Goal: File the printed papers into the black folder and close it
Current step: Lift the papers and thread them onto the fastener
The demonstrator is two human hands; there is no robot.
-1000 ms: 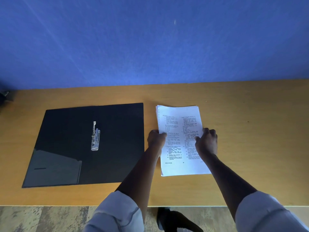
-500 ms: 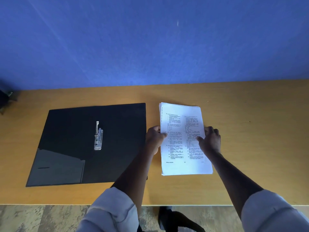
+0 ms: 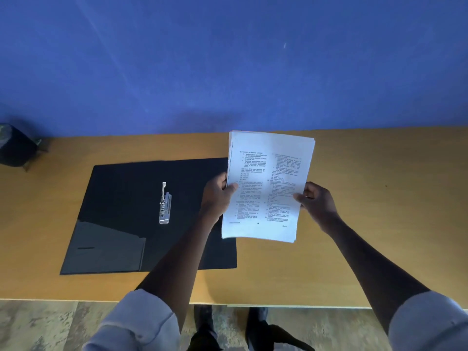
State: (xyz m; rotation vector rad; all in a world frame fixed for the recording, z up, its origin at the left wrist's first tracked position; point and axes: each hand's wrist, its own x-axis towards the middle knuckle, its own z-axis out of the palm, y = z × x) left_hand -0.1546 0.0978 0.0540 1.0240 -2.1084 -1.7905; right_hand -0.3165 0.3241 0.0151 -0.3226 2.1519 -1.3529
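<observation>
A stack of printed papers (image 3: 268, 183) is held up off the wooden table (image 3: 367, 198), tilted with its top edge away from me. My left hand (image 3: 217, 196) grips its left edge and my right hand (image 3: 316, 201) grips its right edge. The black folder (image 3: 121, 211) lies open and flat on the table to the left of the papers. A metal clip fastener (image 3: 164, 203) stands at the folder's spine, and a pocket flap (image 3: 106, 247) covers its lower left corner. My left forearm crosses the folder's right half.
A blue wall (image 3: 228, 59) rises right behind the table. A dark object (image 3: 15, 148) sits at the table's far left edge. The table's front edge (image 3: 291, 305) runs below my arms, with patterned floor and dark shoes (image 3: 253, 328) under it.
The stack lay flat on the table to the right of the folder with both hands at its sides. Both hands have lifted it off the table, towards me and slightly left.
</observation>
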